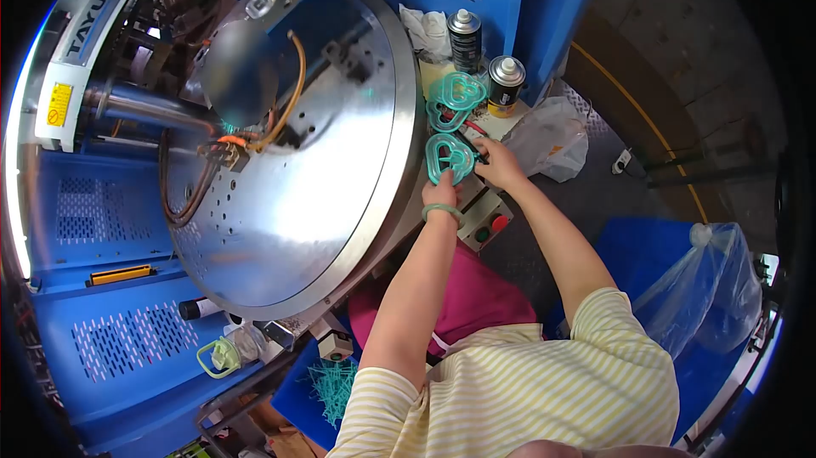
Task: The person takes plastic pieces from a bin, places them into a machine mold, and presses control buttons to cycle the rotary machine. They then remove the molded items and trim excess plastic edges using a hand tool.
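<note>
My left hand (441, 194), with a green bangle on the wrist, grips the lower end of a teal rounded plastic piece (437, 150) with open loops. My right hand (499, 163) is at the right edge of that piece, fingers curled in; a small dark thing shows at the fingertips, too little to name. Just beyond the fingers lies a red handle-like part (475, 127), mostly hidden. More teal looped pieces (460, 92) lie on the ledge above my hands.
Two spray cans (464, 42) and crumpled white plastic (427, 32) stand behind the pieces. A large round metal platen (340, 195) fills the left. A control box (482, 225) with red and green buttons sits below my hands. A clear bag (548, 139) hangs at right; teal scraps (333, 386) fill a blue bin.
</note>
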